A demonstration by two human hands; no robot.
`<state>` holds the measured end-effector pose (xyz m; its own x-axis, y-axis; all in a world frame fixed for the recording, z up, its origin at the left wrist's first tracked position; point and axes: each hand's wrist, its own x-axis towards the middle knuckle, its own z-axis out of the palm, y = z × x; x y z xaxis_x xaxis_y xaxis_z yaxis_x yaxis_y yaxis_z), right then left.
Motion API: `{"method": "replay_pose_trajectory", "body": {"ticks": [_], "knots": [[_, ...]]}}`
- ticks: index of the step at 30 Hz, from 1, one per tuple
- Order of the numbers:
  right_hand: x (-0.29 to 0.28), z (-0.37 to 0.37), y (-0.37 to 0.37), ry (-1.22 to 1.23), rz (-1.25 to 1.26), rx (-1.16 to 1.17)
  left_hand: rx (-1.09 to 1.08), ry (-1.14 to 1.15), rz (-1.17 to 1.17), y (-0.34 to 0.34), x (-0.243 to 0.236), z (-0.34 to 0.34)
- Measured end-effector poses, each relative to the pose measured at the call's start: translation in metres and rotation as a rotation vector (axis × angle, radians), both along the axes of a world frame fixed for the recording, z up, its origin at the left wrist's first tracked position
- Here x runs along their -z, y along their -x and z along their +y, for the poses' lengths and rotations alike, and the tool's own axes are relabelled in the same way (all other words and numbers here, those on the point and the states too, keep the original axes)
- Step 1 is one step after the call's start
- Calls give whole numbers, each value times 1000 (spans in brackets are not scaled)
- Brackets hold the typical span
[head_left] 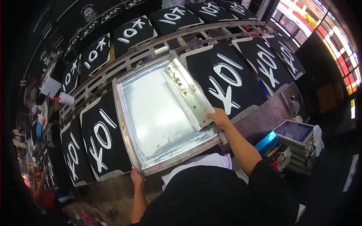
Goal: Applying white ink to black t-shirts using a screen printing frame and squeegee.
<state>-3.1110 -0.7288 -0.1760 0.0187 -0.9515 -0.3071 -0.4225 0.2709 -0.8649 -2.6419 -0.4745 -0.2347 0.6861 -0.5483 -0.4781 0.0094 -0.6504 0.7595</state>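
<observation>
A screen-printing frame (124,124) lies in front of me, its mesh coated with white ink (156,113). My left hand (137,177) is closed around the frame's near left corner. Along the frame's right side runs a wide metal squeegee (188,92), its blade edge against the mesh and its face spotted with dark stains. My right hand (218,117) grips the squeegee's near end, thumb on top; the fingers underneath are partly hidden. On either side of the frame lie black shirts (103,137) with white lettering, spread on flat boards. What lies under the frame is hidden.
More black printed shirts (173,17) line the far side of the long rack (226,33). A white mug (66,99) stands at the left. Stacked frames (296,132) and a blue-lit tray (266,140) sit at the right. Another person (45,192) is at the lower left.
</observation>
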Motion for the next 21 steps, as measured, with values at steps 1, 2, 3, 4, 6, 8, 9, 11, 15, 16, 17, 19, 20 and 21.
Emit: {"method": "replay_pose_trajectory", "body": {"ticks": [1, 2, 3, 4, 6, 8, 9, 11, 15, 16, 17, 19, 20, 21], "knots": [[0, -2, -1, 3, -3, -3, -3, 3, -3, 1, 2, 6], [-3, -1, -2, -23, -85, 19, 54, 52, -98, 3, 0, 12], [-7, -1, -1, -50, -169, 40, 111, 100, -194, 8, -1, 14], [-13, 0, 7, -79, -190, 41, 102, 162, -148, 32, -25, 9], [-16, 1, 24, -89, -243, 33, 114, 164, -231, 64, -34, 16], [-19, 0, 50, -143, -254, 12, 125, 154, -314, 92, -32, 27], [-12, -2, 65, -149, -262, 5, 99, 217, -321, 106, -26, 28], [-3, -15, 107, -76, -303, 12, 39, 282, -328, 153, -16, 21], [6, -48, 222, -17, -322, -14, 74, 233, -236, 263, -6, -17], [0, -58, 248, -46, -313, -24, 95, 170, -255, 288, -5, -27], [-9, -68, 273, -73, -298, -35, 137, 163, -316, 311, 0, -33], [-12, -84, 317, -82, -269, -62, 119, 152, -228, 358, -3, -52], [-13, -91, 336, -72, -277, -31, 96, 153, -222, 379, -6, -63], [-14, -96, 353, -62, -284, -1, 112, 181, -207, 397, -11, -74]]}}
